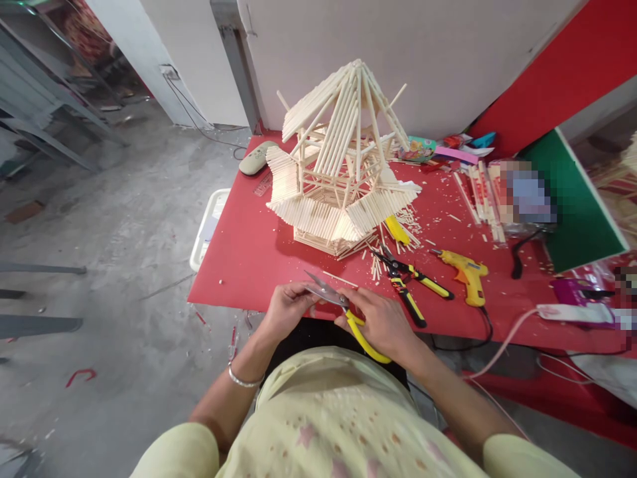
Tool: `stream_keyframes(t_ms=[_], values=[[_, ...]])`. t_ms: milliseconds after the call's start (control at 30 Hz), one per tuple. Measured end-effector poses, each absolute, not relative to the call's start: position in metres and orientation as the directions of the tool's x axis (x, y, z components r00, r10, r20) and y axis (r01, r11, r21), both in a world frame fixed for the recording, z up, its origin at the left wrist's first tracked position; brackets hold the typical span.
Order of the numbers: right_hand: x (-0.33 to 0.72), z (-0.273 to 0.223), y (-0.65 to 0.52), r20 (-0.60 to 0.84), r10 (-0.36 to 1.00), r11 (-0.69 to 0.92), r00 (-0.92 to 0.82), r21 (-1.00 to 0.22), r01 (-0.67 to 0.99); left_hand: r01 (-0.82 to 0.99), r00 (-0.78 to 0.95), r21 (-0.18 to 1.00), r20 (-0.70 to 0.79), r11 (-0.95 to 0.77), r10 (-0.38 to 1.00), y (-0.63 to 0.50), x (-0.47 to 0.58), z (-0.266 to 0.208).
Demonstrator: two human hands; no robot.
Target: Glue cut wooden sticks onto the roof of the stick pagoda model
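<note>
My right hand [385,323] is closed round a pair of scissors [369,346] with yellow handles, their blades parted and pointing left. Beside the blades, my left hand [290,311] pinches with thumb and fingertips; whatever is between them is hidden. Both hands are at the front edge of the red table [233,265]. Just beyond them stands a pavilion model [343,179] built of pale wooden sticks, its roof partly covered. A loose stick [340,279] lies on the table between the hands and the model.
Right of the model lie black-and-yellow pliers [411,282], a yellow glue gun [465,272] with a cord, and scattered stick offcuts [405,222]. Packs of sticks [482,192] and a green board [577,199] are farther right. A pale case [259,158] rests at the back left.
</note>
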State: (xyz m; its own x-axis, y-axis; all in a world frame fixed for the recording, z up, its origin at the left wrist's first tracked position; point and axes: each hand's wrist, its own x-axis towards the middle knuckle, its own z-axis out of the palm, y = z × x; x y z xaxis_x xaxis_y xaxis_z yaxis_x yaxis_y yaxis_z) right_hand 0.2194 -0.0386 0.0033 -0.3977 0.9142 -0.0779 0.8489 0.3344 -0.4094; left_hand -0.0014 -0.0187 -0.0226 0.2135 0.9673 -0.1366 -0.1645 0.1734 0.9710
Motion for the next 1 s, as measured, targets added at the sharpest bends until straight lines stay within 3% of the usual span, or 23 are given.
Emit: stream_keyframes(t_ms=[200, 467, 767, 1000], values=[[0.221, -0.003, -0.042, -0.024, 0.923, 0.346, -0.384, -0.383, 0.857, -0.199, 0.217, 0.960, -0.153, 0.197, 0.964, -0.023, 0.006, -0.024], [0.231, -0.014, -0.040, 0.092, 0.926, 0.368, -0.367, -0.450, 0.814, -0.261, 0.154, 0.936, -0.201, 0.236, 0.967, -0.022, 0.008, -0.026], [0.223, 0.007, -0.037, -0.060, 0.917, 0.349, -0.394, -0.358, 0.866, -0.222, 0.157, 0.959, -0.145, 0.178, 0.977, -0.017, 0.006, -0.024], [0.226, 0.002, -0.035, -0.080, 0.910, 0.333, -0.407, -0.445, 0.831, -0.123, 0.177, 0.983, -0.115, 0.138, 0.978, -0.018, 0.001, -0.027]])
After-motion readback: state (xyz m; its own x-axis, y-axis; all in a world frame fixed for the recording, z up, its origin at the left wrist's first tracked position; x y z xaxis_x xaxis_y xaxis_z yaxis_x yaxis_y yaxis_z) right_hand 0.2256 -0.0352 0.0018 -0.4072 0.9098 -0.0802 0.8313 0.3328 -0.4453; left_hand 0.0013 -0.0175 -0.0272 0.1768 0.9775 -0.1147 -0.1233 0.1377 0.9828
